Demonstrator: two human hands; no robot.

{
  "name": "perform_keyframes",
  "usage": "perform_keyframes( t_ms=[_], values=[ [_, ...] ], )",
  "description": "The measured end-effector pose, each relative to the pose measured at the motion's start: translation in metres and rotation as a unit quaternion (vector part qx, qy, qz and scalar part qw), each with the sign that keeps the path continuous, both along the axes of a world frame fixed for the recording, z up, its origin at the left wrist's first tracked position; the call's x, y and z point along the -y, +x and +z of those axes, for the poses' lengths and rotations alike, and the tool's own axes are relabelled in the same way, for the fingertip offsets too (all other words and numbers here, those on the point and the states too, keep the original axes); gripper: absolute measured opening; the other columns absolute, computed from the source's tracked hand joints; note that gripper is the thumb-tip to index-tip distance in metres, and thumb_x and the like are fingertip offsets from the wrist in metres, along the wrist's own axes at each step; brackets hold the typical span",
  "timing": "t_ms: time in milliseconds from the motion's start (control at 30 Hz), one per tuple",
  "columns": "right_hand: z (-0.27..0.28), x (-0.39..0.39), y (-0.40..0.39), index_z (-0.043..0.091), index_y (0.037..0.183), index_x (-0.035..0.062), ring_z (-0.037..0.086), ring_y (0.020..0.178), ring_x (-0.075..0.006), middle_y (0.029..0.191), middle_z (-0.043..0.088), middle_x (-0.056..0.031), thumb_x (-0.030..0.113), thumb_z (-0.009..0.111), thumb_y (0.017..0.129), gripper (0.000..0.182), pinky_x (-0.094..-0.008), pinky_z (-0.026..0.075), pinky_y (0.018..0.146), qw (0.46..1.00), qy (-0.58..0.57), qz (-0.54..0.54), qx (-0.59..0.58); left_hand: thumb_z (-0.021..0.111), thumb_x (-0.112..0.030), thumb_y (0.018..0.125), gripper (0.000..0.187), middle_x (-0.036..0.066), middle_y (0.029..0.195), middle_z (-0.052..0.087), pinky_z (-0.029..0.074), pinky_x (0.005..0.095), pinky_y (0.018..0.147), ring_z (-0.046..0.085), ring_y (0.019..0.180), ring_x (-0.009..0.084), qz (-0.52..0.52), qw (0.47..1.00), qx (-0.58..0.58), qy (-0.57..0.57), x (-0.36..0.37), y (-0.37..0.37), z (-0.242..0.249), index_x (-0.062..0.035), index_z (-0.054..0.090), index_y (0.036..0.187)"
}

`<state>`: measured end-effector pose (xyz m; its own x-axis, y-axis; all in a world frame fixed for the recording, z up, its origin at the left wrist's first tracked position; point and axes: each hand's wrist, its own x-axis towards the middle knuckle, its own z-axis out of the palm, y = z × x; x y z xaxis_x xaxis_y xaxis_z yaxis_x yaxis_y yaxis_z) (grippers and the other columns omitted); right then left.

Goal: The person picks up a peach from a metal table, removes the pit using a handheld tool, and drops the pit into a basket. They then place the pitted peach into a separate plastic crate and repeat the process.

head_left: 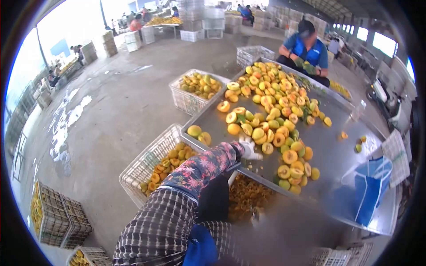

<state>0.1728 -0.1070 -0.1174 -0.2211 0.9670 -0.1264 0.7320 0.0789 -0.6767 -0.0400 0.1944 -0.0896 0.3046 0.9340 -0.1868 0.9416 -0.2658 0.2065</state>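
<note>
My left hand (249, 149) wears a white glove, with a floral sleeve (202, 168) over the arm. It reaches over the near rim of a metal table (337, 155) and rests at the edge of a pile of yellow-orange fruit (270, 111), many of them halved. Its fingers look spread, right beside a fruit half (267, 148), and I see nothing held in them. A blurred blue and white shape (366, 188) at the right may be my right arm; no hand can be made out there.
White plastic crates of fruit (153, 166) (195, 91) stand along the table's left side, and a bin of pits (248, 197) sits below its near edge. A person in blue (306, 48) works at the far end. More crates (57, 215) stand on the concrete floor.
</note>
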Motion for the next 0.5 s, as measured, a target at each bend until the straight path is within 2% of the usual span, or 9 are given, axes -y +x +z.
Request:
perform_keyframes(
  t_ms=[33, 67, 133, 167, 267, 300, 400, 500],
  values=[
    [0.018, -0.005, -0.005, 0.043, 0.139, 0.0098, 0.062, 0.093, -0.0459, 0.098, 0.065, -0.0282, 0.028, 0.058, 0.093, 0.052, -0.0518, 0.047, 0.08, 0.997, -0.079, -0.009, -0.009, 0.054, -0.069, 0.083, 0.062, 0.015, 0.142, 0.042, 0.029, 0.0522, 0.113, 0.037, 0.132, 0.0425, -0.077, 0.996, 0.007, -0.043, 0.021, -0.005, 0.032, -0.0368, 0.052, 0.136],
    [0.005, -0.007, -0.003, 0.042, 0.139, 0.0096, 0.061, 0.096, -0.0463, 0.101, 0.064, -0.0286, 0.029, 0.057, 0.093, 0.052, -0.0517, 0.047, 0.082, 0.998, -0.063, 0.002, 0.008, 0.054, -0.067, 0.084, 0.06, 0.013, 0.141, 0.043, 0.031, 0.0511, 0.112, 0.038, 0.132, 0.0408, -0.156, 0.984, 0.012, -0.085, 0.043, -0.01, 0.065, -0.0356, 0.054, 0.135],
    [0.008, -0.009, -0.004, 0.042, 0.14, 0.0095, 0.06, 0.1, -0.0468, 0.108, 0.063, -0.0295, 0.03, 0.056, 0.094, 0.052, -0.0515, 0.047, 0.085, 0.998, -0.06, 0.028, 0.004, 0.053, -0.063, 0.087, 0.052, 0.011, 0.139, 0.046, 0.036, 0.0491, 0.108, 0.041, 0.131, 0.0377, -0.191, 0.978, 0.037, -0.071, 0.059, -0.02, 0.057, -0.0321, 0.06, 0.128],
    [0.005, -0.009, -0.004, 0.042, 0.14, 0.0095, 0.059, 0.101, -0.0468, 0.11, 0.062, -0.0293, 0.029, 0.056, 0.094, 0.052, -0.0512, 0.047, 0.085, 0.998, -0.052, 0.039, -0.01, 0.048, -0.062, 0.091, 0.052, 0.012, 0.132, 0.052, 0.04, 0.0457, 0.104, 0.048, 0.125, 0.0349, -0.193, 0.977, 0.052, -0.072, 0.065, -0.025, 0.062, -0.0255, 0.065, 0.123],
    [0.005, -0.01, -0.005, 0.042, 0.14, 0.0094, 0.059, 0.103, -0.0467, 0.115, 0.061, -0.0284, 0.029, 0.055, 0.094, 0.051, -0.0506, 0.047, 0.087, 0.996, -0.046, 0.06, -0.041, 0.045, -0.066, 0.089, 0.059, 0.015, 0.121, 0.06, 0.044, 0.0454, 0.099, 0.057, 0.114, 0.0351, -0.164, 0.974, 0.092, -0.124, 0.059, -0.039, 0.036, -0.0193, 0.069, 0.117],
    [0.016, -0.009, -0.006, 0.042, 0.14, 0.0093, 0.059, 0.103, -0.0467, 0.116, 0.061, -0.0279, 0.028, 0.055, 0.094, 0.051, -0.0506, 0.047, 0.087, 0.996, -0.056, 0.061, -0.043, 0.043, -0.067, 0.089, 0.065, 0.017, 0.109, 0.066, 0.046, 0.0426, 0.094, 0.063, 0.103, 0.0346, -0.168, 0.975, 0.093, -0.11, 0.06, -0.04, 0.034, -0.0133, 0.07, 0.112],
    [0.024, -0.006, -0.009, 0.042, 0.14, 0.0092, 0.059, 0.104, -0.0462, 0.116, 0.061, -0.0267, 0.028, 0.055, 0.094, 0.051, -0.0505, 0.047, 0.087, 0.995, -0.061, 0.062, -0.042, 0.045, -0.066, 0.089, 0.063, 0.016, 0.101, 0.069, 0.047, 0.0425, 0.09, 0.064, 0.098, 0.0336, -0.071, 0.977, 0.084, -0.184, 0.067, -0.024, 0.057, -0.0131, 0.071, 0.108],
    [0.026, -0.003, -0.005, 0.041, 0.14, 0.0092, 0.06, 0.103, -0.045, 0.116, 0.062, -0.0266, 0.027, 0.055, 0.094, 0.051, -0.0504, 0.047, 0.087, 0.995, -0.064, 0.055, -0.046, 0.049, -0.065, 0.087, 0.061, 0.014, 0.094, 0.07, 0.048, 0.0425, 0.087, 0.066, 0.095, 0.032, -0.088, 0.974, 0.143, -0.153, 0.073, -0.007, 0.053, -0.0112, 0.072, 0.104]
  ],
)
